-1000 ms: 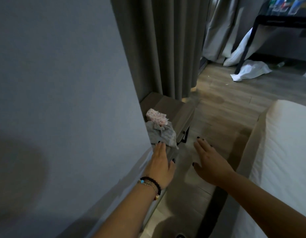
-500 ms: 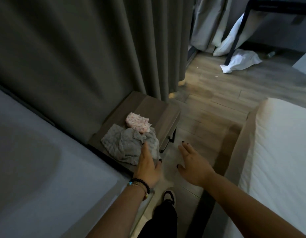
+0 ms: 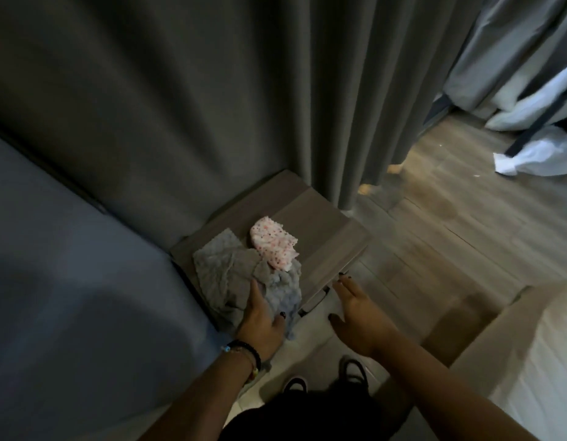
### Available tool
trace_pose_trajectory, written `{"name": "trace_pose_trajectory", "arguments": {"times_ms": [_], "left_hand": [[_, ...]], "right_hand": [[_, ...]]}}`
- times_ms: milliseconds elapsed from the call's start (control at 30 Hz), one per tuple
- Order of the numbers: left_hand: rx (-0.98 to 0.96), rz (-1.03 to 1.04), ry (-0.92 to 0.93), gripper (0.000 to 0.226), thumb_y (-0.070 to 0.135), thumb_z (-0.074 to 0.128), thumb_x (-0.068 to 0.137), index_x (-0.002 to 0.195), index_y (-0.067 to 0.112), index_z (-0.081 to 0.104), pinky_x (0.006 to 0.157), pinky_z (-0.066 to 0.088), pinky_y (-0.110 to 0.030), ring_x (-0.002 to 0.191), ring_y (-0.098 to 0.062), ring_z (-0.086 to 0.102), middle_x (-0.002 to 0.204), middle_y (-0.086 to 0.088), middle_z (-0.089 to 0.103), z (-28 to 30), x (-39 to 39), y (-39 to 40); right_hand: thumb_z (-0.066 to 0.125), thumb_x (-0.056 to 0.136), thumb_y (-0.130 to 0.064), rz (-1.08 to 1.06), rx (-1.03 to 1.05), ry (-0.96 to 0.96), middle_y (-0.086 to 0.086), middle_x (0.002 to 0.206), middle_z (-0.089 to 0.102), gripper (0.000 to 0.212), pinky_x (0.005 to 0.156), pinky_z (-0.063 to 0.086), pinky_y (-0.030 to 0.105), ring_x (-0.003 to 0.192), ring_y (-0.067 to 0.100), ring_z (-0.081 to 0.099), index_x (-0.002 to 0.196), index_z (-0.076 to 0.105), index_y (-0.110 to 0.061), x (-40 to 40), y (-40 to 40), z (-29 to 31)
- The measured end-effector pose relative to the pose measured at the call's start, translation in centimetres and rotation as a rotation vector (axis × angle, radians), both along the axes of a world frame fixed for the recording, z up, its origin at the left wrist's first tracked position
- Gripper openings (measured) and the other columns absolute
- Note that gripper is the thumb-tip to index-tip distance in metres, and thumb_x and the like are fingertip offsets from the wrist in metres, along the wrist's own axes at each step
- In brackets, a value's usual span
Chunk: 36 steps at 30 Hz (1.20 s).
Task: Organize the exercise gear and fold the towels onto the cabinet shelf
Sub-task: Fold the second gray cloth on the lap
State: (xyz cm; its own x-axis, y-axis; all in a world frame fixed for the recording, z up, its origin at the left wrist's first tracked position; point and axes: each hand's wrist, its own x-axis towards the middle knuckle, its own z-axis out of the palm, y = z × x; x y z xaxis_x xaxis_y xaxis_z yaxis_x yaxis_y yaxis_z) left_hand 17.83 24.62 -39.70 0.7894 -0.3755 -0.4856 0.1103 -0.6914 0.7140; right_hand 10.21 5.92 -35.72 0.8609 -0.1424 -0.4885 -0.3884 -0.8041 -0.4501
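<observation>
A crumpled grey towel [image 3: 218,275] lies on a low wooden cabinet [image 3: 323,224] beside the curtain. On its far edge rests a small pink spotted cloth [image 3: 272,246]. My left hand [image 3: 259,326] lies on the near part of the grey towel, and a bunch of it is pinched between the thumb and the fingers. That end of the towel hangs over the cabinet's front corner. My right hand [image 3: 358,313] hovers with spread fingers just in front of the cabinet's front edge and holds nothing.
A dark grey curtain [image 3: 212,106] hangs behind the cabinet. A grey-blue padded surface [image 3: 69,281] fills the left, and a white bed [image 3: 530,361] stands at the right. White cloth [image 3: 530,157] lies on the wooden floor at the far right. My shoes [image 3: 352,370] are below.
The view has come closer over the cabinet. My left hand went from lying flat on the grey towel to bunching its near end. My right hand moved up to the cabinet's front edge.
</observation>
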Motion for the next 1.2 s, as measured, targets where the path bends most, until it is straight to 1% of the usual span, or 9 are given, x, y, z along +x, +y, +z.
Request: {"name": "trace_pose_trajectory", "arguments": {"times_ms": [167, 367, 500, 600, 700, 833, 967, 1033, 1200], "left_hand": [[0.108, 0.276, -0.087, 0.084, 0.010, 0.059, 0.093, 0.154, 0.014, 0.002, 0.118, 0.023, -0.039, 0.145, -0.025, 0.022, 0.160, -0.007, 0.018, -0.2, 3.1, -1.2], [0.251, 0.292, -0.078, 0.084, 0.010, 0.062, 0.090, 0.153, 0.008, 0.006, 0.117, 0.023, -0.042, 0.145, -0.030, 0.022, 0.159, -0.014, 0.016, -3.2, 3.9, -2.3], [0.325, 0.437, -0.026, 0.064, 0.019, 0.060, 0.091, 0.147, 0.008, 0.031, 0.112, 0.031, -0.047, 0.135, -0.035, 0.038, 0.150, -0.016, 0.037, -6.9, 5.6, -3.7], [0.311, 0.563, 0.116, 0.037, 0.019, 0.052, 0.096, 0.131, 0.005, 0.052, 0.104, 0.037, -0.033, 0.126, -0.032, 0.046, 0.137, -0.013, 0.050, -9.2, 7.1, -4.8], [0.260, 0.737, 0.147, 0.051, 0.017, 0.063, 0.089, 0.134, 0.000, 0.049, 0.104, 0.040, -0.034, 0.127, -0.033, 0.048, 0.140, -0.018, 0.049, -11.7, 8.0, -5.3], [0.145, 0.689, 0.152, 0.051, 0.026, 0.059, 0.095, 0.139, 0.006, 0.046, 0.113, 0.030, -0.038, 0.134, -0.031, 0.038, 0.144, -0.010, 0.045, -13.2, 8.4, -6.2], [0.185, 0.700, 0.093, 0.021, 0.016, 0.054, 0.097, 0.106, 0.003, 0.067, 0.083, 0.039, -0.025, 0.104, -0.025, 0.056, 0.105, -0.015, 0.063, -13.4, 8.1, -5.3], [0.223, 0.717, 0.048, 0.017, 0.019, 0.055, 0.095, 0.083, 0.010, 0.063, 0.069, 0.032, -0.022, 0.083, -0.019, 0.051, 0.083, -0.009, 0.056, -12.8, 7.7, -4.6], [0.080, 0.794, -0.025, 0.028, 0.019, 0.061, 0.092, 0.066, 0.020, 0.049, 0.064, 0.036, -0.022, 0.070, -0.015, 0.050, 0.068, 0.002, 0.049, -8.1, 7.8, -3.9]], "right_hand": [[0.050, 0.096, -0.032, 0.137, 0.033, -0.012, 0.010, 0.161, 0.007, 0.071, 0.118, 0.016, 0.028, 0.148, 0.022, 0.010, 0.153, 0.013, -0.009, 3.7, -3.0, -1.6], [0.051, 0.097, -0.025, 0.339, 0.101, -0.052, 0.006, 0.160, 0.012, 0.068, 0.099, -0.004, 0.004, 0.148, 0.015, 0.008, 0.152, 0.014, -0.009, 6.8, -6.0, -4.3], [0.050, 0.098, -0.027, 0.396, 0.107, 0.006, 0.001, 0.161, 0.006, 0.067, 0.110, 0.012, 0.013, 0.148, 0.011, 0.006, 0.152, 0.015, -0.012, 8.3, -7.6, -7.2], [0.051, 0.097, -0.027, 0.400, 0.105, 0.018, -0.002, 0.161, 0.007, 0.064, 0.111, 0.022, 0.017, 0.147, 0.010, 0.013, 0.152, 0.020, -0.015, 9.4, -8.0, -8.8], [0.054, 0.096, -0.026, 0.353, 0.138, 0.033, -0.001, 0.160, 0.013, 0.062, 0.109, 0.023, 0.016, 0.145, 0.010, 0.019, 0.151, 0.026, -0.015, 10.3, -7.6, -10.5], [0.057, 0.094, -0.022, 0.295, 0.210, 0.087, 0.004, 0.156, 0.024, 0.059, 0.104, 0.029, 0.015, 0.135, 0.018, 0.040, 0.148, 0.033, -0.012, 11.0, -6.2, -12.2], [0.056, 0.094, -0.009, 0.285, 0.275, 0.025, 0.005, 0.144, 0.039, 0.044, 0.087, 0.018, -0.001, 0.132, 0.016, 0.039, 0.137, 0.046, -0.010, 12.0, -5.7, -11.9], [0.056, 0.094, -0.010, 0.282, 0.275, 0.016, 0.006, 0.141, 0.041, 0.043, 0.086, 0.018, -0.001, 0.128, 0.016, 0.041, 0.136, 0.048, -0.011, 12.2, -5.8, -11.1], [0.059, 0.093, -0.019, 0.332, 0.199, 0.034, 0.009, 0.140, 0.045, 0.046, 0.089, 0.028, 0.008, 0.124, 0.020, 0.048, 0.137, 0.047, -0.010, 12.6, -6.0, -7.2]]}}
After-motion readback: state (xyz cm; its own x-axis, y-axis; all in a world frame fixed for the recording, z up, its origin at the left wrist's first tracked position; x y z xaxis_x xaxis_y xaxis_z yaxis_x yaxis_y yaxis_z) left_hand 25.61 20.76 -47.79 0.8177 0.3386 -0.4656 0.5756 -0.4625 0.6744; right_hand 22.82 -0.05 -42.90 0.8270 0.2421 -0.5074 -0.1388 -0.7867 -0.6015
